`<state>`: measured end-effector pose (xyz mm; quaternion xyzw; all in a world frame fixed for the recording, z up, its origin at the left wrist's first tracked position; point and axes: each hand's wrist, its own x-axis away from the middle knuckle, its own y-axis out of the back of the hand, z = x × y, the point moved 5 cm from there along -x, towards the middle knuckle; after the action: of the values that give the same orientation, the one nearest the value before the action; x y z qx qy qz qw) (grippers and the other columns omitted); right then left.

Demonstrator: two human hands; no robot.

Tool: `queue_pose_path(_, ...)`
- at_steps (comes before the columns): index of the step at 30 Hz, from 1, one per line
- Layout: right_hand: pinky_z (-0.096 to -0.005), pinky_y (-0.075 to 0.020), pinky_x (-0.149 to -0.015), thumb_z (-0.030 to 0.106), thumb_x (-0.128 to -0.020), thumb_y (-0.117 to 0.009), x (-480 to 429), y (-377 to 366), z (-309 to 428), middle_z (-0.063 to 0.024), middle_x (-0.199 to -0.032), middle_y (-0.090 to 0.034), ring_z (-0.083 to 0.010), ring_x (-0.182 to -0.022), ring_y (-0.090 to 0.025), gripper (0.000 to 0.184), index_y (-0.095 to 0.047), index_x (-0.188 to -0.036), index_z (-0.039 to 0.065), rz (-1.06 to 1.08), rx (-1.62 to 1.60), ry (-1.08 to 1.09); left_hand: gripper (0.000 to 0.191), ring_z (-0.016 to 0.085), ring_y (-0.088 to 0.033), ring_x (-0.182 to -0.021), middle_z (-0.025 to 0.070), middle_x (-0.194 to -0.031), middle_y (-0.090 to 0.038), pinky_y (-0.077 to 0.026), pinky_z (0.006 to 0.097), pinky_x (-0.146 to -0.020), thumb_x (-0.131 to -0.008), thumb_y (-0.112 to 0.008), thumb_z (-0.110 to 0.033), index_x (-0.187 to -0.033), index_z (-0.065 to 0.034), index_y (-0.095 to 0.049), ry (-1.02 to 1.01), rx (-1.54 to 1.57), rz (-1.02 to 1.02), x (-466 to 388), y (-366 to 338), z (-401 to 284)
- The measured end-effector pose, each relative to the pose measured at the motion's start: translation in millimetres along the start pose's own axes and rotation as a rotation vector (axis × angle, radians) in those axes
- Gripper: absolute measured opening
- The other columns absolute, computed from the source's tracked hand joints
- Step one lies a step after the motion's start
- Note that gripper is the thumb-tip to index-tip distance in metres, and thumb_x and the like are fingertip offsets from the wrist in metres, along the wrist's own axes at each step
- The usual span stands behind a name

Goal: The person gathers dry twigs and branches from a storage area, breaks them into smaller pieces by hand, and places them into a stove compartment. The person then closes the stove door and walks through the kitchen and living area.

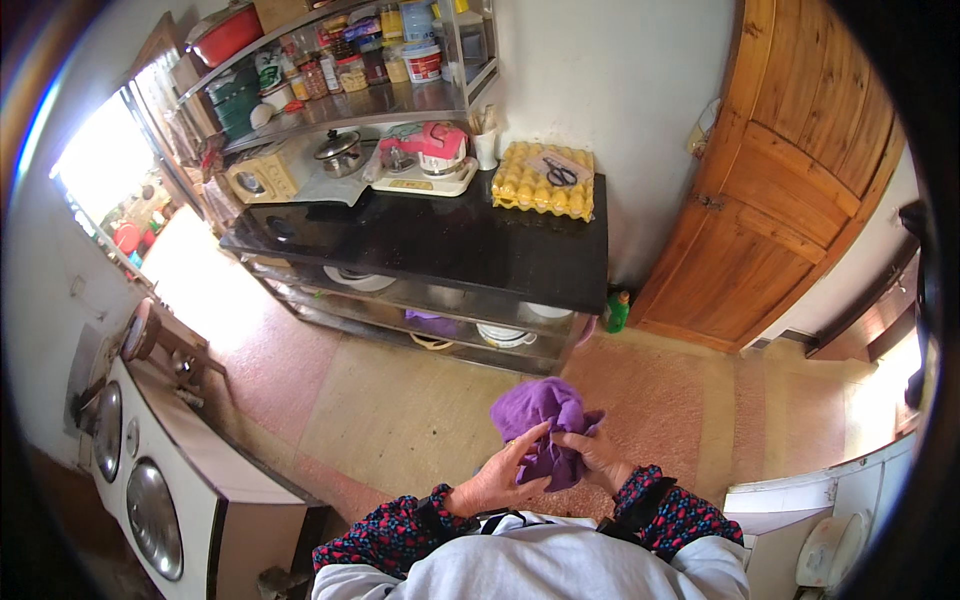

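Both my hands are closed on a bunched purple cloth (536,409) in front of my chest, above the floor. My left hand (501,472) grips it from the left, with a ring on one finger. From the right side, my right hand (598,454) pinches a fold with the thumb on top. The cloth bulges away from me and a part hangs below my fingers. Whether anything lies inside the cloth cannot be seen. Patterned sleeve covers reach to both wrists.
Ahead stands a black-topped counter (420,244) with shelves beneath. On it are stacked yellow egg trays (541,180) with black-handled scissors (560,172), a lidded pot (339,154) and a white appliance (442,161). A wooden door (780,195) is at right, a white cabinet with steel domes (154,517) at left.
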<state>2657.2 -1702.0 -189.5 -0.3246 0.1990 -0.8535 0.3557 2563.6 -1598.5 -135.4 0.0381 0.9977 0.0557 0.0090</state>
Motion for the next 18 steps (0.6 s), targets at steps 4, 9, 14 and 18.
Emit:
queue_pose_path(4, -0.0299, -0.046, -0.078, 0.01, -0.066, -0.066, -52.2, 13.0, 26.9, -0.0025, -0.091, -0.058, -0.015, -0.082, -0.055, 0.036, -0.054, -0.1, 0.005, -0.104, 0.04, 0.039, 0.07, 0.019, -0.044, -0.109, 0.0115, -0.127, -0.038, -0.04, 0.0306, -0.086, -0.077, -0.059, -0.003, -0.135, -0.0094, -0.019, -0.115, -0.044, -0.055, -15.7, 64.8, 2.6)
queue_pose_path(9, -0.0307, -0.0445, -0.081, 0.01, -0.064, -0.069, -110.7, 55.1, 90.9, -0.0028, -0.095, -0.057, -0.0159, -0.086, -0.054, 0.042, -0.054, -0.103, 0.005, -0.283, 0.216, 0.261, 0.056, 0.016, -0.053, -0.098, 0.0105, -0.119, -0.046, -0.044, 0.0267, -0.079, -0.08, -0.051, 0.004, -0.13, -0.0076, -0.028, 0.093, 0.124, -0.243, 6.3, 138.3, 49.3)
queue_pose_path(14, -0.0321, -0.0429, -0.082, 0.013, -0.064, -0.069, -183.8, 108.3, 158.7, -0.0041, -0.1, -0.055, -0.017, -0.091, -0.052, 0.046, -0.052, -0.106, 0.004, -0.479, 0.225, 0.336, 0.042, 0.014, -0.057, -0.085, 0.0107, -0.103, -0.054, -0.047, 0.0241, -0.073, -0.08, -0.051, 0.004, -0.12, -0.0035, -0.039, 0.259, 0.205, -0.595, 41.5, 175.9, 89.5)
queue_pose_path(18, -0.0308, -0.044, -0.078, 0.013, -0.063, -0.069, -262.2, 155.1, 202.8, -0.004, -0.094, -0.058, -0.0177, -0.084, -0.055, 0.041, -0.055, -0.1, 0.004, -0.514, 0.525, 0.5, 0.032, 0.015, -0.057, -0.084, 0.0097, -0.096, -0.057, -0.048, 0.026, -0.073, -0.082, -0.051, 0.001, -0.113, -0.0005, -0.044, 0.396, 0.267, -0.897, 58.1, 181.2, 104.0)
